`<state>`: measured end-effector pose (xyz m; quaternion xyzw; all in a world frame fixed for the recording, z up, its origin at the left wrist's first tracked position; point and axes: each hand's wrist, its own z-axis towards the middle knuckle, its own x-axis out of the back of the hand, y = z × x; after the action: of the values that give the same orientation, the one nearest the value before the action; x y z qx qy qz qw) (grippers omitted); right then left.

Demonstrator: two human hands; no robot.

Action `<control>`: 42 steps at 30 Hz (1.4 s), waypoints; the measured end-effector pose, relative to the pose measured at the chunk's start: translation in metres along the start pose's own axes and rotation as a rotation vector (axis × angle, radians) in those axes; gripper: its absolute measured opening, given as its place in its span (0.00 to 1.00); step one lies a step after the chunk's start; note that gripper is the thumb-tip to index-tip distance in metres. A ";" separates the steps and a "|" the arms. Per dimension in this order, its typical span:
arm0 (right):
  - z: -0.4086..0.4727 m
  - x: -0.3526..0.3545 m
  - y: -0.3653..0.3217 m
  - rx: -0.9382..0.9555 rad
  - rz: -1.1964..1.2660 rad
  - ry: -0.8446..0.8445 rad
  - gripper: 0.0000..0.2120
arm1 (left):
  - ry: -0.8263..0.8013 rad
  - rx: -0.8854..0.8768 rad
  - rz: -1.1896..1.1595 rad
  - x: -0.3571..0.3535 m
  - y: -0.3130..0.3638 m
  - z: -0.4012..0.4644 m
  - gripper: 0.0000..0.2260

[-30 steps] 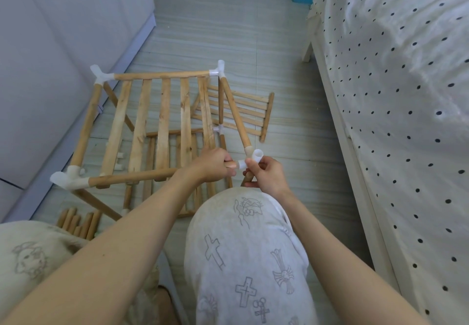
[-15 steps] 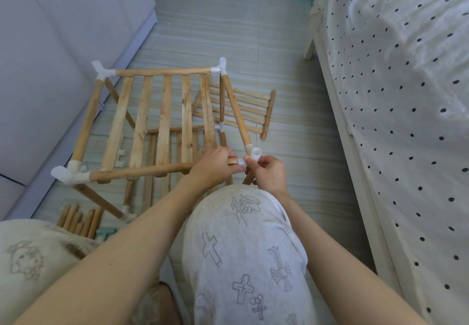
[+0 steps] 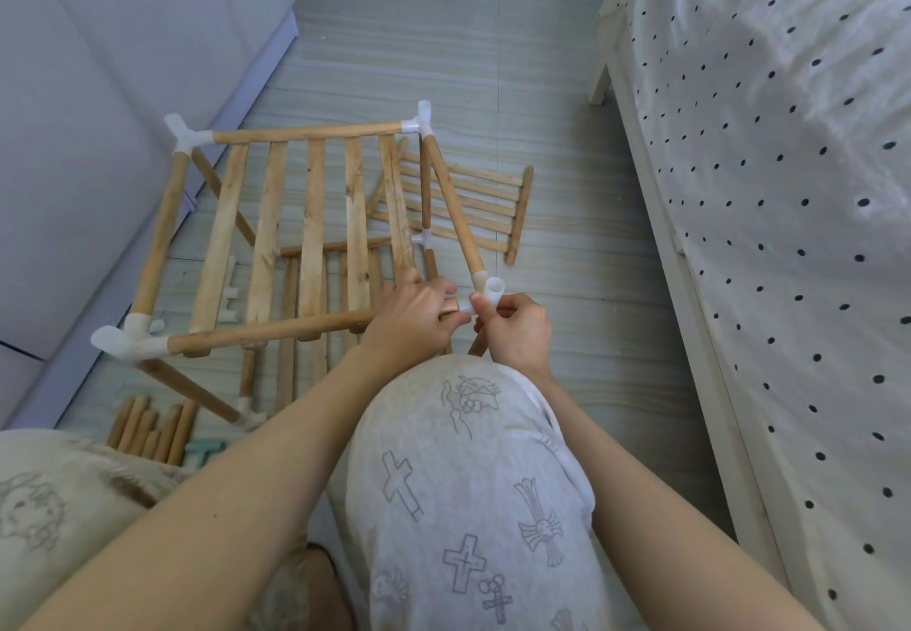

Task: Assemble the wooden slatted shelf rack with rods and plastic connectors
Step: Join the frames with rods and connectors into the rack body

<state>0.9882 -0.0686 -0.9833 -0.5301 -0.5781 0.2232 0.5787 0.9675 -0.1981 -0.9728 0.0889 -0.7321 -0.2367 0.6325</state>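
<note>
The wooden rack [image 3: 310,216] stands on the floor in front of my knee, its top level a slatted panel framed by round rods with white plastic connectors at the corners. My left hand [image 3: 414,320] grips the right end of the near rod [image 3: 266,332]. My right hand [image 3: 517,329] pinches the white corner connector [image 3: 490,291] at the near right corner, where the right side rod [image 3: 451,201] also ends. The rod's tip sits right at the connector's socket. A lower slatted level shows beneath.
A loose slatted panel [image 3: 473,206] lies on the floor beyond the rack. Spare rods [image 3: 150,426] and a pale connector lie at the lower left by my other knee. A white cabinet [image 3: 98,88] runs along the left, a bed with dotted cover [image 3: 769,186] along the right.
My hands have stayed at the near right corner, the left hand pressing the rod end closer to the connector. The view shifted slightly.
</note>
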 end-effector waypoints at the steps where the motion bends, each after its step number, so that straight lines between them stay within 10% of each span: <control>1: 0.000 0.000 0.000 -0.004 -0.003 0.000 0.12 | 0.012 -0.005 -0.003 0.000 0.001 -0.001 0.20; 42: -0.004 -0.008 -0.002 -0.067 -0.067 0.028 0.17 | 0.209 -0.159 0.207 -0.015 -0.004 -0.009 0.20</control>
<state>0.9894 -0.0777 -0.9838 -0.5327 -0.5946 0.1768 0.5757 0.9782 -0.1971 -0.9865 -0.0132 -0.6467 -0.2169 0.7311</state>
